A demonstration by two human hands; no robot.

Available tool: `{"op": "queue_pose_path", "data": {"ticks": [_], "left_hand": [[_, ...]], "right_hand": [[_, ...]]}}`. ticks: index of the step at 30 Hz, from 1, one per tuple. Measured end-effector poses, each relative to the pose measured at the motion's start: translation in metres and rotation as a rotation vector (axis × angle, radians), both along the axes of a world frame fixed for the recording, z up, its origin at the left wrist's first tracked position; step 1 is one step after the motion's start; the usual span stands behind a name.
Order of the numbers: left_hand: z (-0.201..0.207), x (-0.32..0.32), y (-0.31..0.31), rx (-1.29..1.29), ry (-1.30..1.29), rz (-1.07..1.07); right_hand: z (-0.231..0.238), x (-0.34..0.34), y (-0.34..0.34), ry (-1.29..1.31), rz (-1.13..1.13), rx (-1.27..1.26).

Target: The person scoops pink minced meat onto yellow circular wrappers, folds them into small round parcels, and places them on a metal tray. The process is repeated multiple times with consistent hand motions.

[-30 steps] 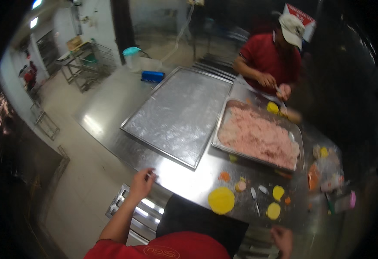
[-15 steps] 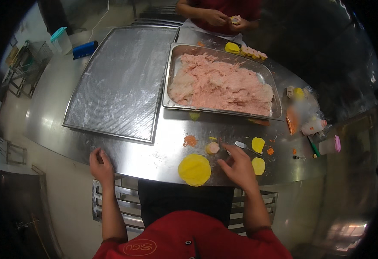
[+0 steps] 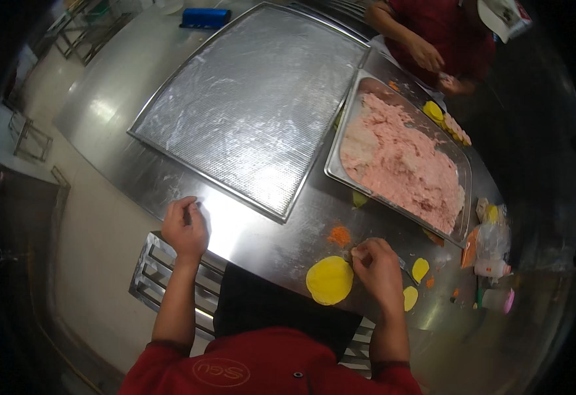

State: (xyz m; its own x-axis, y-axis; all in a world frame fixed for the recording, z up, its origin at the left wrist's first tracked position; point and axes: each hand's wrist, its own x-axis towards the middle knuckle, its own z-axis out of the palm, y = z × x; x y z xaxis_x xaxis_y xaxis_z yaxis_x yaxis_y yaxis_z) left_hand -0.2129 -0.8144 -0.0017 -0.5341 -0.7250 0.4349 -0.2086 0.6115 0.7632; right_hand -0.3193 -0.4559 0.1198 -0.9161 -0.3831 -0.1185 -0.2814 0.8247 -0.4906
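Over the front edge of the steel table, my left hand (image 3: 186, 227) has its fingers half curled and thumb apart, with nothing seen in it. My right hand (image 3: 379, 264) is closed, thumb and fingertips together at the edge of a stack of round yellow wrappers (image 3: 329, 281); what they pinch, if anything, is hidden. The small filled dumpling seen earlier beside the stack does not show. Just beyond lies a little heap of chopped orange bits (image 3: 339, 236). Right of my hand are two loose yellow wrappers (image 3: 420, 269) and part of a spatula (image 3: 404, 265).
A large perforated metal tray (image 3: 248, 112) covers the table's middle. To its right stands a steel pan (image 3: 333, 164) of pink minced filling (image 3: 406, 161). Across the table a co-worker's hands (image 3: 426, 56) work near finished dumplings (image 3: 458, 130). Bottles and bags (image 3: 492, 247) crowd the right end.
The view has turned, so the table appears tilted and shifted. My right hand has gone from spread fingers to a pinch near the dumpling's former spot. My left hand's fingers stay loosely curled.
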Motion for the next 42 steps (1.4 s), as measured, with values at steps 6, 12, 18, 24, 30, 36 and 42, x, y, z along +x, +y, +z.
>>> {"op": "queue_pose_path", "data": {"ticks": [6, 12, 18, 24, 30, 36, 42], "left_hand": [[0.004, 0.0, 0.0, -0.02, -0.005, -0.038], [0.003, -0.001, 0.0, -0.051, -0.004, -0.066], [0.003, 0.0, -0.002, -0.058, 0.004, -0.09], [0.002, 0.001, -0.002, -0.023, -0.027, -0.07], [-0.001, 0.004, 0.0, 0.071, -0.065, -0.07], [-0.001, 0.0, -0.003, -0.083, -0.005, -0.074], [0.001, -0.002, -0.001, -0.039, 0.053, -0.067]], "right_hand": [[0.03, -0.02, -0.025, 0.064, 0.127, 0.079], [0.051, -0.016, 0.008, -0.158, 0.033, 0.121], [0.006, -0.005, -0.001, 0.062, 0.224, 0.173], [-0.01, 0.001, 0.014, -0.008, 0.059, 0.056], [-0.021, 0.022, 0.042, 0.013, -0.074, 0.022], [-0.021, 0.018, 0.056, -0.168, -0.185, -0.186], [-0.002, -0.004, 0.044, -0.622, -0.088, -0.952]]}}
